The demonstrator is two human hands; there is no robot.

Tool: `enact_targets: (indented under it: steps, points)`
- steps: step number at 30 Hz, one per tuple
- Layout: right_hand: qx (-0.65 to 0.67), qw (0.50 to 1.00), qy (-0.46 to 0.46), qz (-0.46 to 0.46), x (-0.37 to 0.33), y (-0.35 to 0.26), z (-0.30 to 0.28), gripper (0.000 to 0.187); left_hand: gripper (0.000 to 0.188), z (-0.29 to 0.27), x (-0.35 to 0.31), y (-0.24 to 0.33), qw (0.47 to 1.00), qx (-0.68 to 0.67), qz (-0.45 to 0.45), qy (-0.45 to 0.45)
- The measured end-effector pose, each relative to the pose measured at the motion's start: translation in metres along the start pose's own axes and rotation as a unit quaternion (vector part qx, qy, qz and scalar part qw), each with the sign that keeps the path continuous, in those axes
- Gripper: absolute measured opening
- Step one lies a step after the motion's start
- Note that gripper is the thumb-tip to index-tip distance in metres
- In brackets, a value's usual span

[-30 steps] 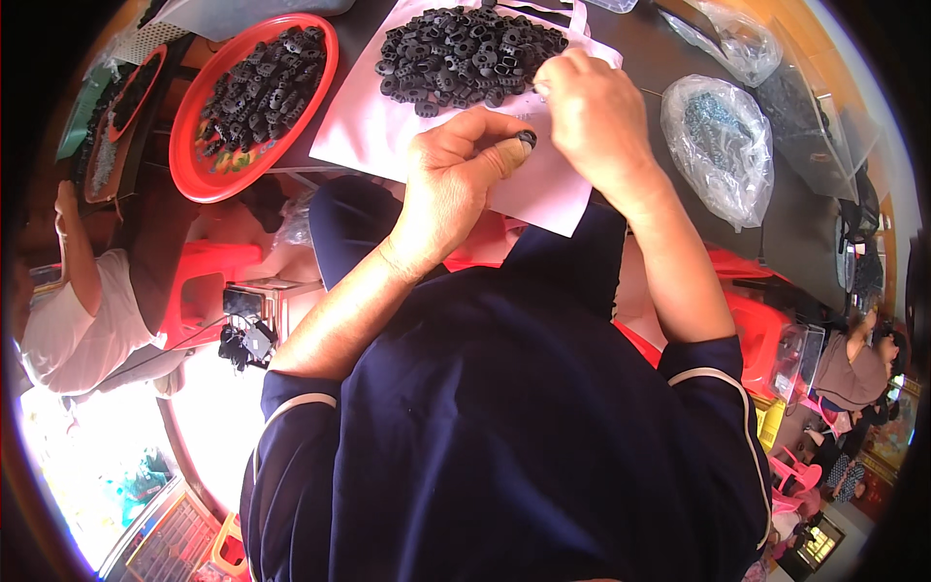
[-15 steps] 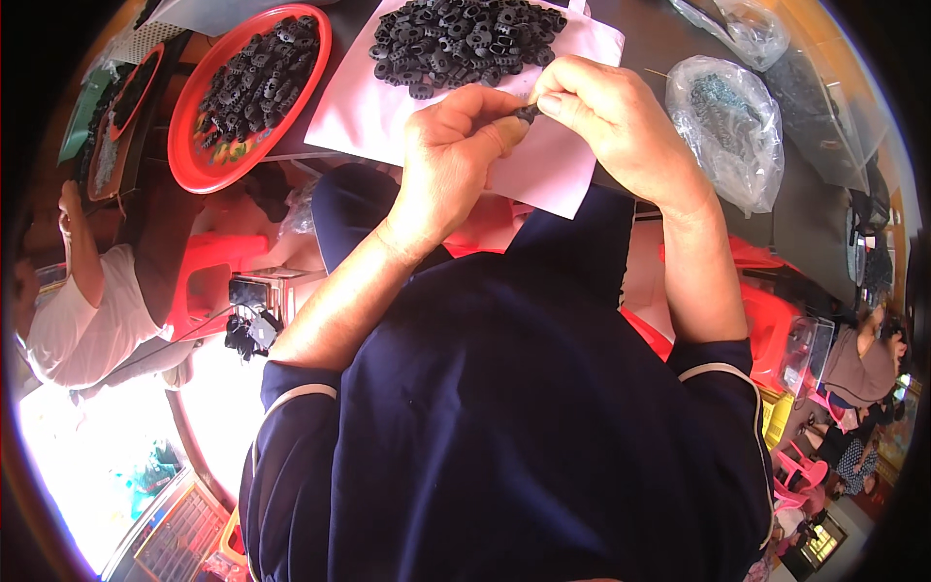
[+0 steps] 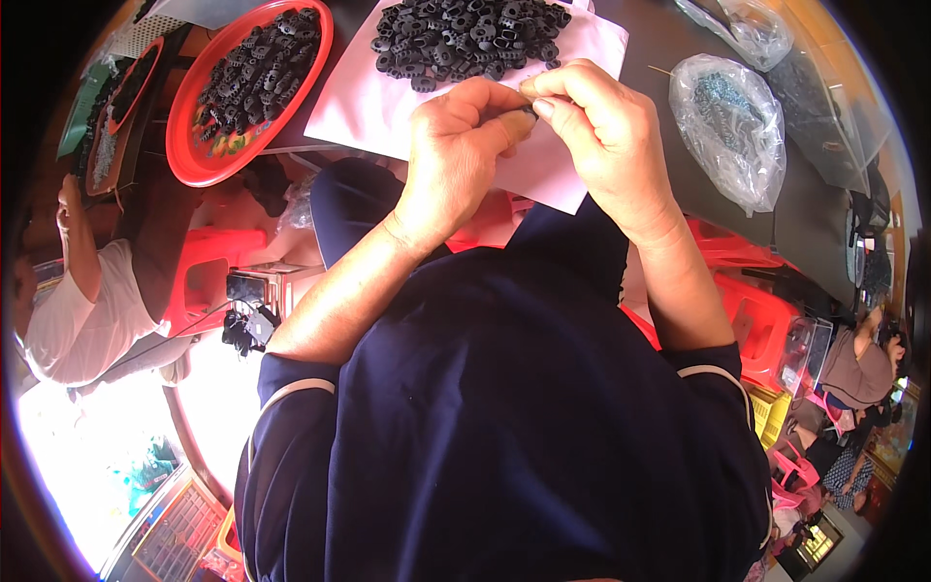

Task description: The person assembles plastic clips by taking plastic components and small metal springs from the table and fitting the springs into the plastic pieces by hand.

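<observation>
My left hand is closed in a pinch around a small black plastic piece, shaped like a cord lock and mostly hidden by the fingers. Against it, my right hand has thumb and forefinger pressed together; what sits between those tips is too small to make out. Both hands meet above a pale pink sheet. Just beyond them, a heap of similar black cord lock pieces lies on the sheet.
Left of the sheet stands a red round tray holding more black pieces. To the right lies a clear plastic bag with small metallic coils, apparently springs. Red plastic stools flank me. Other people sit at far left and far right.
My right hand has turned more upright and its forearm has swung inward. The fingertips of both hands have drawn closer, covering more of the black piece.
</observation>
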State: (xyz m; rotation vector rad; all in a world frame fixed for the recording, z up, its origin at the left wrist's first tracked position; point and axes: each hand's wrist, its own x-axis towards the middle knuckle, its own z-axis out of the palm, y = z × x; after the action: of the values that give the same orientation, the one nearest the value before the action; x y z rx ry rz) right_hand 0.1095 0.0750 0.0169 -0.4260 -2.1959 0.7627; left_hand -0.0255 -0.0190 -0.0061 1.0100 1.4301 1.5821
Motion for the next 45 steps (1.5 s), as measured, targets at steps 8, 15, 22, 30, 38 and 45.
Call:
enact_targets:
  steps: [8,15,22,30,38,45]
  points:
    - [-0.015,0.999,0.02,-0.025,-0.001,0.002,0.001,0.014,0.01,0.0,0.001,-0.001,0.999,-0.032,-0.015,-0.015]
    - [-0.089,0.99,0.091,-0.06,-0.004,0.003,0.012,0.019,0.011,-0.001,0.0,-0.004,1.0,-0.007,0.007,-0.015]
    - [-0.051,0.994,0.084,-0.038,-0.005,0.005,0.009,0.022,0.01,0.001,-0.001,0.0,1.0,0.002,0.003,-0.009]
    - [-0.119,0.976,0.107,-0.146,0.0,0.013,0.019,0.032,0.006,0.005,0.0,-0.005,1.0,0.007,0.023,0.017]
    - [-0.152,0.955,0.12,-0.223,-0.003,0.015,0.027,0.039,0.006,0.014,0.001,-0.013,0.988,0.073,0.107,0.086]
    - [-0.005,0.99,0.135,-0.043,-0.007,0.013,0.026,0.032,0.009,0.01,-0.004,-0.009,0.99,0.09,0.085,0.06]
